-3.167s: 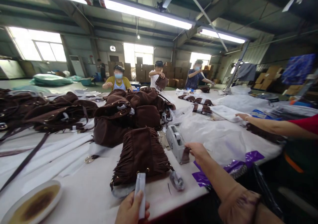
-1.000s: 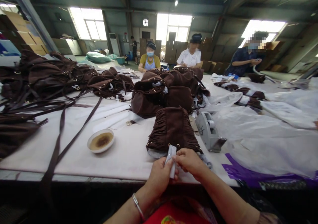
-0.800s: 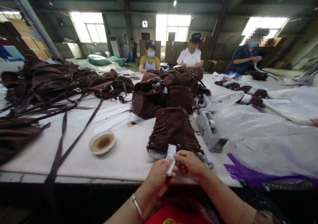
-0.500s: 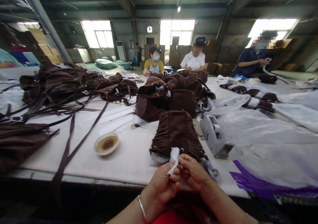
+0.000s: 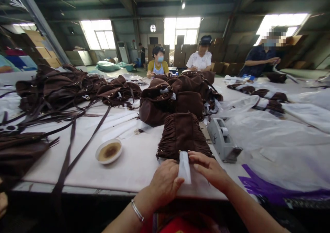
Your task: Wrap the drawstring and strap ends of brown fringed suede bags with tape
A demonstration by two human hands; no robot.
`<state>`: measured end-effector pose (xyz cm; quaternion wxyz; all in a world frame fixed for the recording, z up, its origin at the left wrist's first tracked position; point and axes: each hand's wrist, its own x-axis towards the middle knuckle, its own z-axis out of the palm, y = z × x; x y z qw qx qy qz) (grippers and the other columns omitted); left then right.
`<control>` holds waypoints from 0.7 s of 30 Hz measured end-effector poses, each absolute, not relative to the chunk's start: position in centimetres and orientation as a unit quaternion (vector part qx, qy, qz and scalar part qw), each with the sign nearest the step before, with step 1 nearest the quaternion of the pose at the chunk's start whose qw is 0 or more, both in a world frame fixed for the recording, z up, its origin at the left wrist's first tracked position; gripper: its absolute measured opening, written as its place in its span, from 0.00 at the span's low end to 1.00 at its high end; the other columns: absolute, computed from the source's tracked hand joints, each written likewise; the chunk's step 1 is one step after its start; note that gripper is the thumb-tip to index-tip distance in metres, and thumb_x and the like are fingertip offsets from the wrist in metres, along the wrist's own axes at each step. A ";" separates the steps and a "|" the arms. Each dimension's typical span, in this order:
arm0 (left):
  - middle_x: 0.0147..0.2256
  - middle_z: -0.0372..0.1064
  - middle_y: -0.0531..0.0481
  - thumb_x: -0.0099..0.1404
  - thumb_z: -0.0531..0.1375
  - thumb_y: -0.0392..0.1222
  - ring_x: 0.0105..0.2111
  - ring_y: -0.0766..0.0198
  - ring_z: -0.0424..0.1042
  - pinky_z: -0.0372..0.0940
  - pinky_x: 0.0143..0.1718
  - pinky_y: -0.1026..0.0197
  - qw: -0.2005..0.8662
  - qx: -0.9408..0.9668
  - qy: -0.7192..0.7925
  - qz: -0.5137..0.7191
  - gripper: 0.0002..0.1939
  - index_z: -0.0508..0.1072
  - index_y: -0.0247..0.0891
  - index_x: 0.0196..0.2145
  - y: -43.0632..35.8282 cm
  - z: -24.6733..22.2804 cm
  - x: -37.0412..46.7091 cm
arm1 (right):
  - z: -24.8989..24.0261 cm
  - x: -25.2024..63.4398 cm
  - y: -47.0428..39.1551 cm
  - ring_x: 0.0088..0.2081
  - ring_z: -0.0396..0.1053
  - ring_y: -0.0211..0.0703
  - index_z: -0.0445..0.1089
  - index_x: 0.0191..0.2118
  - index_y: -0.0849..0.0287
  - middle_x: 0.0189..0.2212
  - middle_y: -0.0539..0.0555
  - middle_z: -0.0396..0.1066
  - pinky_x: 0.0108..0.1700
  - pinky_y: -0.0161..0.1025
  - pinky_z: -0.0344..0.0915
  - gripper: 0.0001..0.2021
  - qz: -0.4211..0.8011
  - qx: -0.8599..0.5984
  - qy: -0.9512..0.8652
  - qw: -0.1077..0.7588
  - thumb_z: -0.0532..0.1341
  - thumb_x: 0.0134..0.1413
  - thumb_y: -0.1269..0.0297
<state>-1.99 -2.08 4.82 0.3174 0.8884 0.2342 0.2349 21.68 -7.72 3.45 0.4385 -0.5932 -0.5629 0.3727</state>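
Either side of the white strip [image 5: 184, 171], left hand [image 5: 164, 180] and right hand [image 5: 211, 171] both spread, thumbs out; fringed bag [image 5: 187, 133] directly ahead of both, tape dispenser [image 5: 221, 143] ahead-right of right hand, dish [image 5: 104, 162] left of left hand, bag pile [image 5: 190, 104] farther ahead

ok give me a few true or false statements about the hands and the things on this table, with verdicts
1. A white strip lies between the left hand and the right hand. True.
2. A tape dispenser stands to the right of the fringed brown bag. True.
3. The right hand grips the tape dispenser. False: it is beside the white strip.
4. A shallow dish stands on the table. True.
5. The shallow dish is right of the fringed brown bag. False: it is left of it.
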 end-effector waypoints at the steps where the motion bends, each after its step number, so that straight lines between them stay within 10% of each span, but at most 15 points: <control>1: 0.48 0.69 0.39 0.72 0.46 0.50 0.51 0.50 0.65 0.56 0.57 0.48 0.301 0.899 0.225 0.224 0.21 0.73 0.37 0.48 -1.5 4.6 -1.7 | 3.5 22.1 -7.2 0.57 0.65 0.52 0.77 0.46 0.55 0.54 0.55 0.71 0.62 0.50 0.56 0.17 0.370 -0.587 -0.576 0.432 0.61 0.49 0.66; 9: 0.53 0.66 0.40 0.60 0.63 0.49 0.51 0.49 0.65 0.60 0.53 0.49 0.172 0.933 0.303 0.093 0.32 0.61 0.40 0.60 2.4 2.7 0.3 | 2.4 23.9 -0.4 0.39 0.72 0.46 0.77 0.35 0.59 0.34 0.53 0.78 0.47 0.44 0.67 0.12 0.351 -0.617 -0.548 0.443 0.56 0.47 0.66; 13: 0.38 0.71 0.43 0.66 0.56 0.38 0.40 0.55 0.68 0.62 0.43 0.54 0.139 0.945 0.291 0.050 0.08 0.73 0.37 0.40 3.1 2.5 -0.4 | 2.4 23.8 0.2 0.37 0.71 0.46 0.77 0.34 0.60 0.33 0.54 0.77 0.44 0.42 0.66 0.13 0.336 -0.622 -0.569 0.420 0.55 0.46 0.69; 21: 0.31 0.69 0.50 0.61 0.58 0.30 0.39 0.61 0.65 0.57 0.45 0.57 0.193 0.973 0.124 0.027 0.08 0.68 0.38 0.25 3.3 5.1 -4.8 | 3.8 21.7 -4.2 0.46 0.63 0.51 0.73 0.46 0.59 0.47 0.60 0.72 0.49 0.48 0.57 0.15 0.092 -0.602 -0.782 0.131 0.55 0.56 0.73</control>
